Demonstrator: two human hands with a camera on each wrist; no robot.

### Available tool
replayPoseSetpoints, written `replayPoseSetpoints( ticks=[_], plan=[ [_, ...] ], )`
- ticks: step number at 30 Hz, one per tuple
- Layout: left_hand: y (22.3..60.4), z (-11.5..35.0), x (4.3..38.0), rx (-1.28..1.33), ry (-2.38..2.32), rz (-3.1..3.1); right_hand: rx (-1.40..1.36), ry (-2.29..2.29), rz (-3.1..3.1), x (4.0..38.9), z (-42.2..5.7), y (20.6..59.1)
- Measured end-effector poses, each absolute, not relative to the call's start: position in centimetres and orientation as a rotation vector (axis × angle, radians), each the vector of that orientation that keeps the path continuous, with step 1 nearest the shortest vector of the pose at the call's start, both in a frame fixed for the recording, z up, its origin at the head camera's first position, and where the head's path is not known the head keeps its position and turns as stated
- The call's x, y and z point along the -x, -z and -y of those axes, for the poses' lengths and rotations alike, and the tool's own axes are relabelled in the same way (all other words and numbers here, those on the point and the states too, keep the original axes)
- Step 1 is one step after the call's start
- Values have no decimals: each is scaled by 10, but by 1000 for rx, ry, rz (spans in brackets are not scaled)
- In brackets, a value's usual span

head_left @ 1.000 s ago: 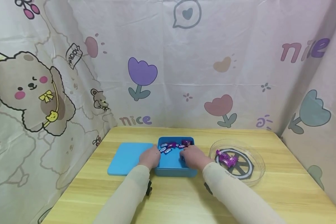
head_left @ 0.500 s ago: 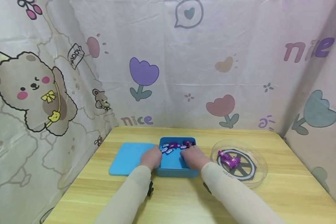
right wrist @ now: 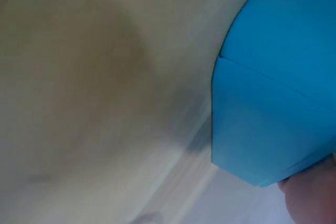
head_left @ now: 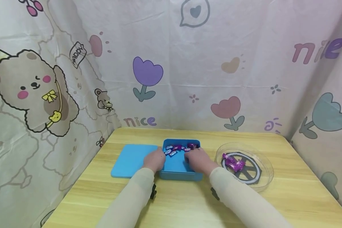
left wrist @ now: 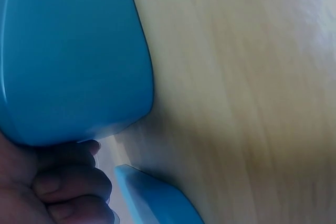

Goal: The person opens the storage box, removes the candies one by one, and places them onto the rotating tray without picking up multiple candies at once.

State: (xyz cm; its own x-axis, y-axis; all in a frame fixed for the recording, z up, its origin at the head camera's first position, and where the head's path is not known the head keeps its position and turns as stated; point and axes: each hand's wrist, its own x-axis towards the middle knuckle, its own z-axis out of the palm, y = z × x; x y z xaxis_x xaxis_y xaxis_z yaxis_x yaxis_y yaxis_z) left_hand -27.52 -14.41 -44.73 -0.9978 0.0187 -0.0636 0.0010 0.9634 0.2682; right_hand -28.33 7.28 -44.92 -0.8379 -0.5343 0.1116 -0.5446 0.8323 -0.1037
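Observation:
A blue rectangular box [head_left: 176,176] stands open in the middle of the table, with several small candies [head_left: 173,153] in purple and dark wrappers towards its far side. My left hand [head_left: 155,159] grips the box's left wall; the left wrist view shows its curled fingers [left wrist: 73,182] against the outside. On the right wall my right hand [head_left: 199,160] grips with its thumb side inside the box. One fingertip [right wrist: 315,195] shows at the outer wall in the right wrist view. My right hand hides part of the box's right side.
Left of the box lies a flat light-blue lid [head_left: 128,160], partly behind my left hand. A clear round dish [head_left: 267,163] holding purple-wrapped candies [head_left: 234,163] stands to the right, a dark spoked pattern showing at its bottom. A printed curtain [head_left: 188,63] hangs behind the wooden table [head_left: 182,202].
The head view shifts slightly. Both hands stay at the box's sides, and the box, candies, lid and dish keep their places.

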Motion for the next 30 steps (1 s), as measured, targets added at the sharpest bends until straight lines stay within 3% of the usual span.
replayPoseSetpoints(
  ticks=[10, 30],
  plan=[
    [446, 142, 277, -5, -435, -3040, -753, -750, 2852, 275, -87, 430],
    [442, 145, 275, -57, -453, -3026, -518, -934, 2825, 277, -185, 412]
  ],
)
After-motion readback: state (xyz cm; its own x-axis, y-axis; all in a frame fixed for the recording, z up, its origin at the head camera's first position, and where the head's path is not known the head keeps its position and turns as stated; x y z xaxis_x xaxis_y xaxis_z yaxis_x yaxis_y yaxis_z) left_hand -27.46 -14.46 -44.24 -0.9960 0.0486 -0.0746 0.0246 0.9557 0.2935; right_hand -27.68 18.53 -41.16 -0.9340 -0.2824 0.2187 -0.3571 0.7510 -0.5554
